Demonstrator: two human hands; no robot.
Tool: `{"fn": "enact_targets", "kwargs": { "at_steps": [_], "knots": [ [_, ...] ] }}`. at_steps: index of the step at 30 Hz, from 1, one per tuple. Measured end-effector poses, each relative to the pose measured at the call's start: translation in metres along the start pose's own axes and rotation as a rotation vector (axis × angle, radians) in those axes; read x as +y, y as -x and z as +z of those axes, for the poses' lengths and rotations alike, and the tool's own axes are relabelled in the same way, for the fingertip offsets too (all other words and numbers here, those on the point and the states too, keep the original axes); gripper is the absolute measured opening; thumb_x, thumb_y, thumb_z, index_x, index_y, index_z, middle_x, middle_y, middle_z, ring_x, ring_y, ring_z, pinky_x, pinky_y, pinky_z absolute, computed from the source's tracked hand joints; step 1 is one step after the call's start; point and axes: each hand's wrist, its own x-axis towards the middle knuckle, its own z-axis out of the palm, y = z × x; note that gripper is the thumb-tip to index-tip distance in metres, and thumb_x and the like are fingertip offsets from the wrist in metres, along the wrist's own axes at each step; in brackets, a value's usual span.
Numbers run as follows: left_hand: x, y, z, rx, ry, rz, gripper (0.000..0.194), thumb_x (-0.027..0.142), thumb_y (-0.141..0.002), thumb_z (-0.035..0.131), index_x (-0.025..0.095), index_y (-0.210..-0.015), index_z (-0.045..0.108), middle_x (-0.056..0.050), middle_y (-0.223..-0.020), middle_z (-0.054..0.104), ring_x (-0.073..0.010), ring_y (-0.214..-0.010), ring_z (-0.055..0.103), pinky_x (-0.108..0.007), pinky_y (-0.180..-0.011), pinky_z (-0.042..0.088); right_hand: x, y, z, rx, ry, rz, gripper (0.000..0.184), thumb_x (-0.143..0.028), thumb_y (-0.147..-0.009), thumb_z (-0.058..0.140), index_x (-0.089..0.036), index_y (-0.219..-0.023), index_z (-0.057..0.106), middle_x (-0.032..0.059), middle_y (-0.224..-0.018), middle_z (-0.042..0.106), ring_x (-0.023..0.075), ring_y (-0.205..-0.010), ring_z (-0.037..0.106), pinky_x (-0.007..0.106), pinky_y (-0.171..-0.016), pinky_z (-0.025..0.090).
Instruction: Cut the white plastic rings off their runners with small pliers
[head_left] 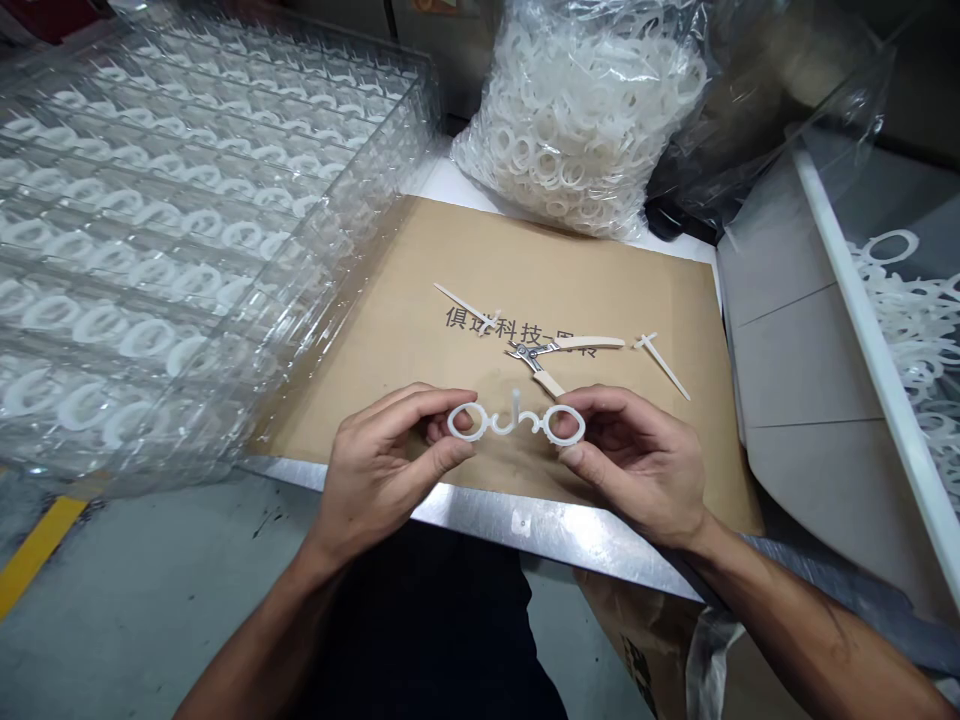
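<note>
Between my two hands is a white plastic moulded piece (pixel 514 421), with a ring at each end joined by a curved runner and a short upright stub. My left hand (pixel 401 450) pinches the left ring between thumb and fingers. The right ring is pinched by my right hand (pixel 634 455) in the same way. Just beyond the piece, side cutters (pixel 529 355) with pale handles lie spread on the cardboard sheet (pixel 360 350). A cut-off plastic sprue (pixel 465 305) lies behind them to the left, and another sprue (pixel 664 368) lies to the right.
At the left stand clear plastic trays (pixel 352 190) with rows of white rings. A clear bag (pixel 577 120) full of rings sits at the back. On the right, a bin (pixel 817 220) holds many white pieces. The metal table edge (pixel 525 525) runs in front of me.
</note>
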Motion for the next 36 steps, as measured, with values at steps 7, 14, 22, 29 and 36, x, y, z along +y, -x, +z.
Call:
{"fn": "enact_targets", "kwargs": {
  "at_steps": [7,14,22,29,36],
  "knots": [
    [-0.0008,-0.0001,-0.0007,0.0,-0.017,-0.002,0.025,0.026,-0.092,0.08,0.022,-0.116,0.077,-0.004,-0.101,0.078,-0.0142,-0.084,0.073,-0.025,-0.073,0.06,0.0004,-0.0002,-0.0001,0.001,-0.009,-0.008,0.024,-0.016,-0.088,0.079,-0.023,-0.111,0.074,0.0033,-0.087,0.072,0.0179,-0.077,0.07,0.031,-0.066,0.06],
    [-0.0026,0.0014,0.0003,-0.008,0.032,-0.008,0.027,0.021,-0.091,0.08,0.022,-0.118,0.076,-0.003,-0.099,0.076,-0.0129,-0.084,0.071,-0.023,-0.075,0.059,0.0031,0.0012,-0.0004,0.007,0.018,-0.01,0.026,-0.017,-0.089,0.079,-0.022,-0.114,0.074,0.004,-0.089,0.073,0.0185,-0.079,0.071,0.032,-0.067,0.063],
    [-0.0068,0.0028,0.0015,-0.006,0.07,-0.006,0.032,0.018,-0.09,0.081,0.024,-0.12,0.076,-0.003,-0.101,0.075,-0.013,-0.085,0.071,-0.024,-0.077,0.059,0.0038,0.0006,-0.0006,0.002,0.007,-0.009,0.029,-0.011,-0.088,0.078,-0.022,-0.114,0.074,0.0031,-0.09,0.074,0.0169,-0.079,0.072,0.03,-0.07,0.063],
    [-0.0059,0.0038,0.0008,-0.008,0.124,0.0,0.035,0.014,-0.088,0.082,0.024,-0.121,0.076,-0.003,-0.1,0.074,-0.0127,-0.085,0.071,-0.023,-0.077,0.058,0.0072,0.0027,-0.0028,-0.022,0.001,0.013,0.034,-0.01,-0.089,0.078,-0.025,-0.119,0.074,0.002,-0.094,0.073,0.0159,-0.083,0.072,0.028,-0.074,0.061],
    [-0.0043,0.0017,0.0035,0.011,0.22,0.055,0.032,0.014,-0.086,0.084,0.02,-0.116,0.077,-0.005,-0.092,0.073,-0.0143,-0.079,0.069,-0.024,-0.071,0.058,0.0059,0.0018,-0.0049,-0.023,0.067,0.039,0.03,-0.012,-0.09,0.077,-0.026,-0.117,0.076,0.0014,-0.095,0.074,0.0144,-0.085,0.072,0.024,-0.076,0.061]
  ]
}}
